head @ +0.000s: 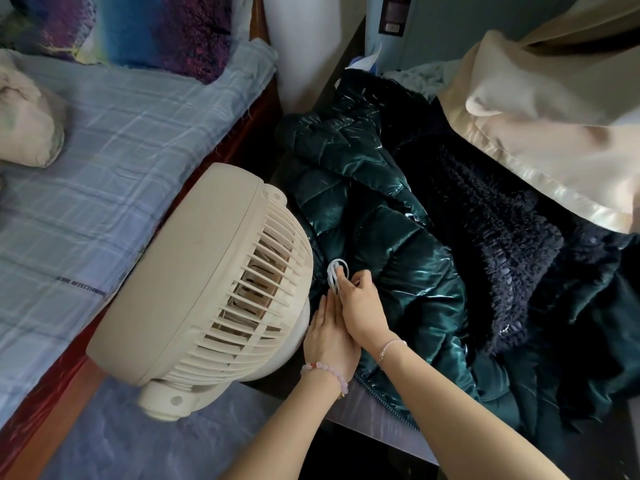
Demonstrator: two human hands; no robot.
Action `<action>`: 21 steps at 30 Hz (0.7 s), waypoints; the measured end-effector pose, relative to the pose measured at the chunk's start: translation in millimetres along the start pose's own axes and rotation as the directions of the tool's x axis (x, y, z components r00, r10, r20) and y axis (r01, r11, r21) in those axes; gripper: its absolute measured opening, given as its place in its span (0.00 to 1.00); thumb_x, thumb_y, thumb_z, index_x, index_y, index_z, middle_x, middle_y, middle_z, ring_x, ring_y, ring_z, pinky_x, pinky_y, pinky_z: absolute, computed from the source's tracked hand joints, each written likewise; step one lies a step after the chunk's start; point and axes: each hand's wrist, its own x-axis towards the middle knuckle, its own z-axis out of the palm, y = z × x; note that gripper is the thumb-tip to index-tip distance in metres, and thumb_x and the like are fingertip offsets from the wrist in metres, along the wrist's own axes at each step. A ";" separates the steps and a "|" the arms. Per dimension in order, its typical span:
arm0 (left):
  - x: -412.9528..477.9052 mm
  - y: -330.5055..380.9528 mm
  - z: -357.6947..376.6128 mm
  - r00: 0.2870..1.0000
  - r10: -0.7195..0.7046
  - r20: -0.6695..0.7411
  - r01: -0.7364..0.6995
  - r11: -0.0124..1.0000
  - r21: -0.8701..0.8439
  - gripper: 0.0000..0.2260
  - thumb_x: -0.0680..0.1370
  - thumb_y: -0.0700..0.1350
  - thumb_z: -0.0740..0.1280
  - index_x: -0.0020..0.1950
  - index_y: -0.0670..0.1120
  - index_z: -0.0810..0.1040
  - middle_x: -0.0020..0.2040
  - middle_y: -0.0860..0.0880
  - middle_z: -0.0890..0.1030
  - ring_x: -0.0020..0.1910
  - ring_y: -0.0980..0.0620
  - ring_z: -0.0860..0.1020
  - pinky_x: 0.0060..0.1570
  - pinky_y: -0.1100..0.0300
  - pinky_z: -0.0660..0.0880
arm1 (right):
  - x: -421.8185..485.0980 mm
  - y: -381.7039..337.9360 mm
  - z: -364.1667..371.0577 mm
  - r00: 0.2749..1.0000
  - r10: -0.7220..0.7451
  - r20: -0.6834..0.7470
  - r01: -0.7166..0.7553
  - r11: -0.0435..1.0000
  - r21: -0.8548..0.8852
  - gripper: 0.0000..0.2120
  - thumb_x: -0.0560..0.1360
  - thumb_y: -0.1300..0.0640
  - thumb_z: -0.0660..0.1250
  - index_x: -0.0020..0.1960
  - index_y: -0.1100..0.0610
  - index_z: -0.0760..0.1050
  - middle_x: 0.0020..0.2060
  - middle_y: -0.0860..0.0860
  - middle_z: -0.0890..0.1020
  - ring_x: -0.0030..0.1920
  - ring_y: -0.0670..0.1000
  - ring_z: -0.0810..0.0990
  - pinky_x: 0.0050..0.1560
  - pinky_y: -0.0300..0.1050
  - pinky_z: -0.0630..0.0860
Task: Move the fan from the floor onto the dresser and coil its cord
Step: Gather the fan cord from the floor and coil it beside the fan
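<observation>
Resting on the dresser top (374, 415), the cream fan (207, 282) stands just beside a glossy teal jacket (388, 237), its grille tilted toward the jacket. Right of the fan, the right hand (362, 306) has its fingers closed around loops of the white cord (335, 271). The left hand (329, 341) lies flat and open, touching the fan's base and the right hand

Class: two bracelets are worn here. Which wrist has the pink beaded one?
The left wrist: its pink beaded bracelet has chunky round beads; the right wrist's bracelet is a thin silvery chain.
</observation>
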 end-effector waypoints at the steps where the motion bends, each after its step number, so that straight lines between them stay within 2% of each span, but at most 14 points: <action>1: -0.1 0.7 0.0 1.000 -0.003 0.002 0.003 1.000 0.011 0.29 0.79 0.48 0.52 0.76 0.41 0.43 0.78 0.43 0.50 0.77 0.49 0.47 0.74 0.57 0.41 | 1.4 1.1 -0.3 1.000 -0.008 0.018 0.008 1.000 -0.008 0.17 0.79 0.56 0.54 0.65 0.60 0.68 0.53 0.60 0.71 0.55 0.61 0.73 0.53 0.45 0.70; 2: -0.3 1.2 -0.3 1.000 -0.006 0.002 0.006 1.000 0.020 0.29 0.79 0.48 0.51 0.76 0.41 0.44 0.78 0.43 0.51 0.77 0.48 0.47 0.74 0.57 0.41 | 2.2 1.9 -2.4 1.000 -0.009 0.024 0.009 1.000 -0.006 0.18 0.79 0.56 0.55 0.68 0.58 0.68 0.50 0.55 0.70 0.52 0.57 0.73 0.48 0.39 0.67; 4: 0.0 1.9 -0.8 1.000 -0.019 0.002 0.019 1.000 0.001 0.28 0.80 0.49 0.51 0.76 0.40 0.45 0.78 0.42 0.51 0.77 0.48 0.48 0.74 0.56 0.43 | 3.3 1.8 -10.2 1.000 0.003 0.024 -0.003 1.000 -0.019 0.20 0.80 0.56 0.57 0.71 0.52 0.66 0.49 0.50 0.69 0.46 0.49 0.72 0.43 0.33 0.64; 6: 0.0 1.7 -2.5 0.999 -0.037 0.005 0.037 0.998 -0.054 0.28 0.80 0.50 0.52 0.76 0.41 0.46 0.78 0.42 0.52 0.77 0.48 0.50 0.74 0.57 0.47 | 2.5 1.9 -18.4 0.998 0.043 0.041 -0.043 0.999 0.005 0.22 0.79 0.59 0.58 0.72 0.51 0.65 0.53 0.52 0.74 0.44 0.46 0.73 0.41 0.31 0.66; 9: -0.6 0.5 -5.7 0.999 -0.045 0.015 0.046 0.995 -0.090 0.29 0.79 0.51 0.54 0.76 0.40 0.47 0.78 0.43 0.53 0.77 0.48 0.51 0.75 0.57 0.51 | -7.1 -0.4 -28.8 0.994 0.078 0.074 -0.082 0.995 0.058 0.25 0.77 0.63 0.57 0.73 0.53 0.62 0.61 0.56 0.76 0.57 0.52 0.77 0.52 0.37 0.71; 12: -0.1 -0.1 -9.8 0.998 -0.050 0.043 0.055 0.991 -0.125 0.30 0.79 0.51 0.55 0.76 0.41 0.47 0.78 0.43 0.54 0.76 0.48 0.53 0.74 0.56 0.55 | -20.9 -1.4 -35.5 0.991 0.110 0.082 -0.120 0.983 0.140 0.24 0.76 0.64 0.58 0.72 0.57 0.63 0.66 0.56 0.75 0.65 0.53 0.74 0.60 0.39 0.69; 18: -0.8 -0.7 -16.1 0.996 -0.028 0.082 0.043 0.980 -0.194 0.31 0.78 0.53 0.56 0.76 0.42 0.47 0.78 0.44 0.53 0.76 0.48 0.55 0.71 0.54 0.61 | -42.2 4.0 -45.6 0.994 0.103 0.029 -0.107 0.962 0.253 0.22 0.76 0.66 0.56 0.70 0.58 0.67 0.62 0.54 0.78 0.60 0.49 0.76 0.56 0.34 0.69; 21: -5.1 -1.3 -17.5 0.997 -0.007 0.072 0.019 0.985 -0.170 0.31 0.78 0.54 0.55 0.76 0.43 0.47 0.78 0.45 0.54 0.75 0.48 0.57 0.69 0.54 0.63 | -50.8 5.5 -48.9 0.995 0.103 -0.014 -0.095 0.955 0.280 0.21 0.77 0.67 0.56 0.68 0.57 0.69 0.60 0.54 0.80 0.58 0.48 0.77 0.55 0.36 0.71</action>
